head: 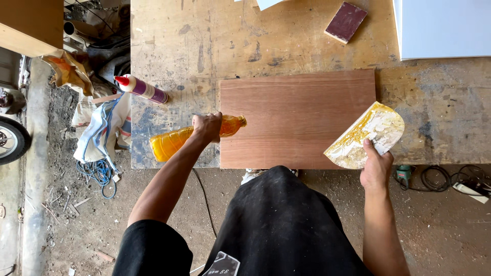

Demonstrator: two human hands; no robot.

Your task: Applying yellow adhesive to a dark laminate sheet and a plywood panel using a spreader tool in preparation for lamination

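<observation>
Head view, looking straight down past my black shirt onto a scarred, paint-stained bench [169,30]. At the far left, off the bench, the dirt floor [76,220] carries a striped cloth bag [105,133], a coil of blue cord [99,174] and part of a tyre [10,140]. On the left part of the bench lies a white tube with a red nozzle and purple band [140,88], tipped on its side and well apart from my hands.

My left hand [207,127] is closed around an amber plastic bottle [174,142], gripping it near the neck. The bottle lies almost flat, its base toward the left near edge of the bench, its capped mouth pointing right and just over the left edge of a reddish-brown wood panel [296,117]. The panel lies flat on the bench, its near edge level with the bench's near edge.

My right hand [376,166] pinches the near edge of a flat, rounded spreader [365,134], whitish and caked with yellow residue; its left part overlaps the panel's near right corner. Further back sit a dark red sanding block [346,21] and, at the far right, a white board [442,28]. Black cables [440,179] lie on the floor right of my hand.
</observation>
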